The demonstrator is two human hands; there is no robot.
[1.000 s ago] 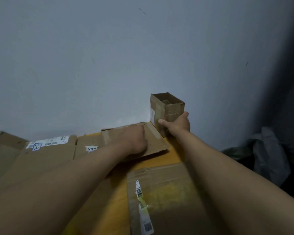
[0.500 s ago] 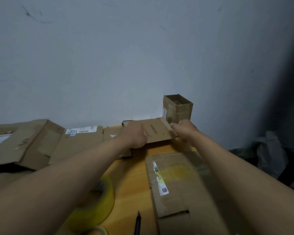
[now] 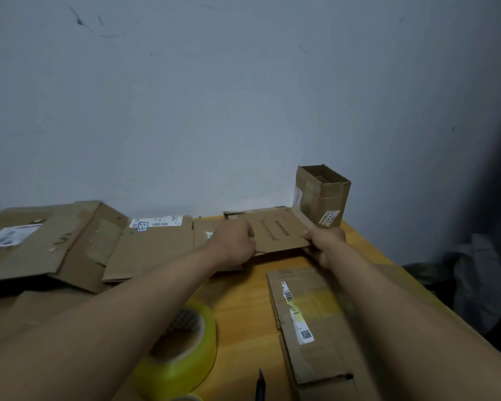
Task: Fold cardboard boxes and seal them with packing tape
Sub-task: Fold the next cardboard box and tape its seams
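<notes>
A dim, scuffed grey wall (image 3: 214, 111) rises behind a yellow wooden table (image 3: 243, 299).

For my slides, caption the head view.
Both hands, left and right, grip a flattened cardboard box beside an upright open box.

Flattened cardboard box (image 3: 278, 233), yellow tape roll (image 3: 182, 360)

Both hands grip a flattened carton (image 3: 281, 233) at its near corners. Just right of the right hand (image 3: 326, 241) an upright open box (image 3: 321, 195) blocks the way. Left of the left hand (image 3: 237, 241) flattened boxes (image 3: 70, 241) cover the table. Nearer than the grip, bare orange tabletop (image 3: 243, 296) runs between a tape roll (image 3: 182, 348) and a labelled flat carton (image 3: 310, 322).
</notes>
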